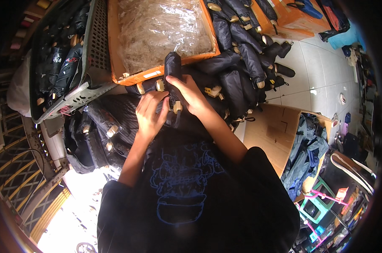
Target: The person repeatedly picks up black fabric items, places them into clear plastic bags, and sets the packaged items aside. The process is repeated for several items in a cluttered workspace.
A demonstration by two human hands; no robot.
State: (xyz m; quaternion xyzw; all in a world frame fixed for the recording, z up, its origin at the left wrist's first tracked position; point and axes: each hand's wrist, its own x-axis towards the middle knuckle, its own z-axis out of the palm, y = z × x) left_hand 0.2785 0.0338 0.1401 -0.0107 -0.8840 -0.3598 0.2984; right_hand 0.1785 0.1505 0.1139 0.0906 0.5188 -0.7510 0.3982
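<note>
A folded black umbrella (pixel 173 63) stands roughly upright in front of my chest, its beige handle end (pixel 177 107) pointing toward me. My right hand (pixel 190 93) is closed around its right side, with the thumb laid across the black cover. On the left side, my left hand (pixel 151 110) has its fingertips pressed together against the cover, a little above the handle. What those fingertips pinch is partly hidden. More folded black umbrellas (pixel 233 84) with beige handle ends lie piled around and beyond my hands.
Just beyond my hands, an orange-rimmed carton (pixel 157 72) holds clear plastic sleeves (pixel 163 29). A grey perforated crate (pixel 99 42) full of umbrellas stands at left. To the right are a cardboard box (pixel 269 139) with blue-grey fabric (pixel 304 147) and a green stool (pixel 323 206).
</note>
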